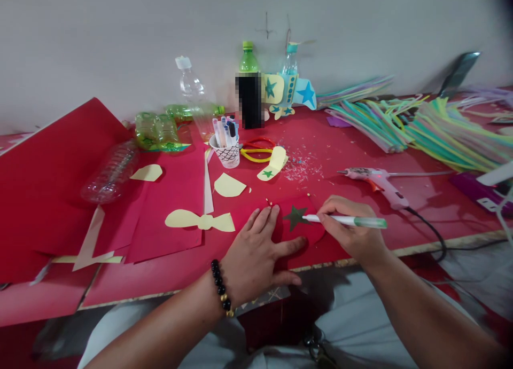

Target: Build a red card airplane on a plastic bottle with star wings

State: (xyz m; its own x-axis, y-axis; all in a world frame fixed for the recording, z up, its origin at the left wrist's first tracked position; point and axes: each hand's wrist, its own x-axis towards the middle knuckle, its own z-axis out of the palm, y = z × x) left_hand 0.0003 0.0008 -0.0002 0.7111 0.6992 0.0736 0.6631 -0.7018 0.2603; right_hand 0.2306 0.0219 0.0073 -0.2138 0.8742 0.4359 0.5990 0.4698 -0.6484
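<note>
Fingers [334,204] of the right hand [360,240] grip a marker [360,221], tip at the green star [295,218] on red paper [313,234] upon the counter [328,142], the left hand [250,251] lying spread across that paper.

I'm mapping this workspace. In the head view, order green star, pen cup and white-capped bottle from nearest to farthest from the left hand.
From the left hand:
1. Green star, to its right.
2. Pen cup, beyond it, slightly left.
3. White-capped bottle, farther back, left.
</note>
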